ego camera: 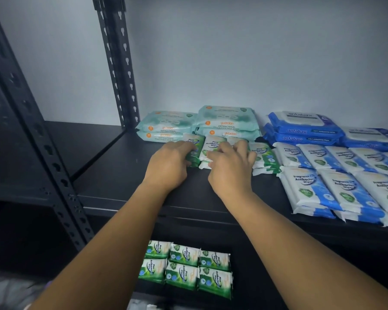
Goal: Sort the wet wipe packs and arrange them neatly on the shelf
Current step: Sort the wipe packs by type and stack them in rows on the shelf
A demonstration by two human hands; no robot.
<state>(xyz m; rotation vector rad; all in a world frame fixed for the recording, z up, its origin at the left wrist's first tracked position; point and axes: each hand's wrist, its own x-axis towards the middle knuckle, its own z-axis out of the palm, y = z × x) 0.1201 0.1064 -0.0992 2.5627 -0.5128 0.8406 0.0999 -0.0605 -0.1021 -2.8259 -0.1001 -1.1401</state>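
Both hands rest on a row of small green-and-white packs labelled "Pine Antibacterial Wipes" on the black shelf [112,175]. The left hand [169,163] curls its fingers around the leftmost pine pack [194,151], gripping its near end. The right hand [230,167] lies over the next packs in the row, its fingers bent and close together on top of them; whether it grips any one of them cannot be told. A further pine pack [266,158] lies just right of that hand, printed "10" near its lower edge.

Behind the row, at the far side, stand four pale teal "guardian" packs [226,120] reading "Antibacterial Fragrance Free Wipes", in two stacks of two. To their right lie deep blue "antabax" packs [305,127], two stacked and more beside them running out of frame.

Nearer on the right, white-and-blue packs [309,189] marked "Fragrance Free Antibacterial Wipes" lie in two rows, side by side and touching; their count is cut off by the frame edge.

On the lower shelf level, between the forearms, six more pine packs [185,268] sit in a grid of two rows of three.
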